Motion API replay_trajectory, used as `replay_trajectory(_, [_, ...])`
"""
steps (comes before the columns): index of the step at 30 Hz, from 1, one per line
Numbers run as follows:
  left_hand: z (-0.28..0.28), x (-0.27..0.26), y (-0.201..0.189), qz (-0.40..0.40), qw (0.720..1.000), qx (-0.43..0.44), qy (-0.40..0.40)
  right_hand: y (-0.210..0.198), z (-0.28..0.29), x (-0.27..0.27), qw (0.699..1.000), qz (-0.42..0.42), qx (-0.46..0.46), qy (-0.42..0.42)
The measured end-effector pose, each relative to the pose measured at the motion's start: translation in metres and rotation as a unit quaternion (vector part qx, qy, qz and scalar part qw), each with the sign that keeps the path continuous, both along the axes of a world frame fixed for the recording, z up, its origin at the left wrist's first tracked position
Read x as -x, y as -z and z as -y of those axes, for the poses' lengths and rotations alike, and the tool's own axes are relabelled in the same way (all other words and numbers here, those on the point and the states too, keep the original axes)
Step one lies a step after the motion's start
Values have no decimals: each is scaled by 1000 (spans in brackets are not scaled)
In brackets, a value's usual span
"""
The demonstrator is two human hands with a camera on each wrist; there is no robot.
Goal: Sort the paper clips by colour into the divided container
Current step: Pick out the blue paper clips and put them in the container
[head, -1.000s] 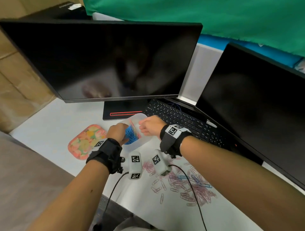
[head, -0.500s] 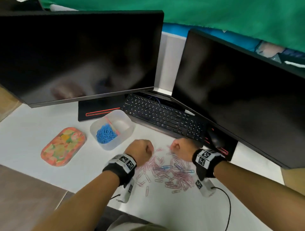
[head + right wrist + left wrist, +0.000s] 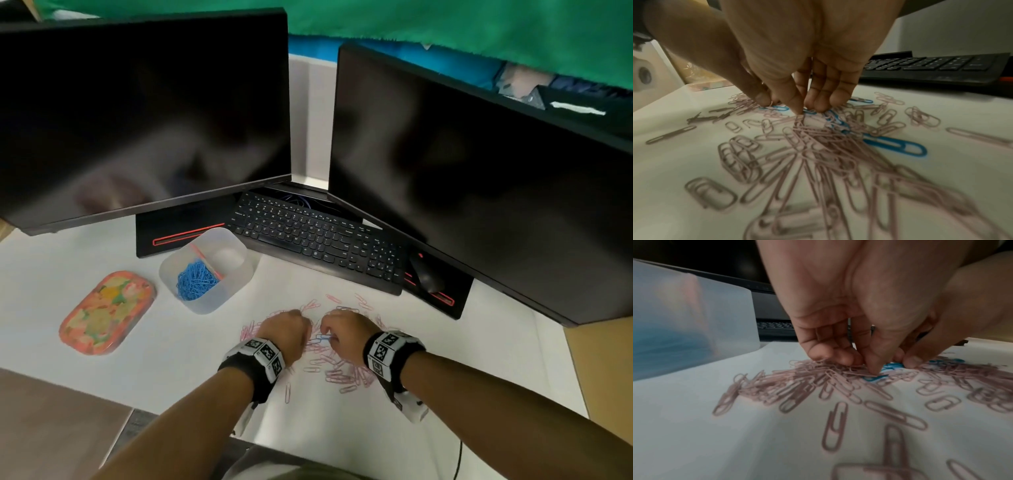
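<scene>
Left of centre in the head view stands the translucent divided container [image 3: 219, 301], just in front of the keyboard [image 3: 318, 240]; its near compartment holds a heap of blue paper clips [image 3: 196, 281], its far compartment looks bare, and a pink partition [image 3: 205, 261] runs between them; further left lies a flat floral tin [image 3: 106, 311], closed, so its contents cannot be told.

At lower centre of the frame both hands are down on a scatter of pink paper clips [image 3: 342, 373] spread on the white table [image 3: 171, 359]; a few loose blue clips [image 3: 894, 144] lie mixed among them. The left hand [image 3: 286, 330] has its fingers curled downward, fingertips [image 3: 838, 356] touching the pink heap, thumb tip pressed onto the pile beside a blue clip [image 3: 891, 365]; whether it actually pinches a clip I cannot tell. The right hand [image 3: 342, 330] likewise points its fingers down, bunched together over blue clips at the middle of the pile; thumb and fingertips [image 3: 822, 104] meet the clips, but a true grip cannot be made out.

Both wrist views are blurred in the foreground; the backs of the hands hide the fingertips in the head view.
</scene>
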State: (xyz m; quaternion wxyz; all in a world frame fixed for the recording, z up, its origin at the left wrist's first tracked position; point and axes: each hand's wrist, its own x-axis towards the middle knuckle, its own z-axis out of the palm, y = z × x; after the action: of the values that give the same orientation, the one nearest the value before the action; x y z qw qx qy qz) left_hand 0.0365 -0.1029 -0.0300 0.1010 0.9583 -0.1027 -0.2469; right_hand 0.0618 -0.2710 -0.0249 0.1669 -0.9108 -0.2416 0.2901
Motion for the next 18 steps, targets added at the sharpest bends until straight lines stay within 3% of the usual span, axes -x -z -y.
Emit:
replay_trajectory(10, [-14,-5,-2,51,992,29,-108,4,0,-1,1000,-1,-4,-17])
replay_trajectory(14, [-4,-3,4,31,996,62,-58,5,-4,1,999,21,-16,-24])
replay_trajectory(18, [5,3,9,18,999,38,-7,7,-7,1,1000,25,-10,-15])
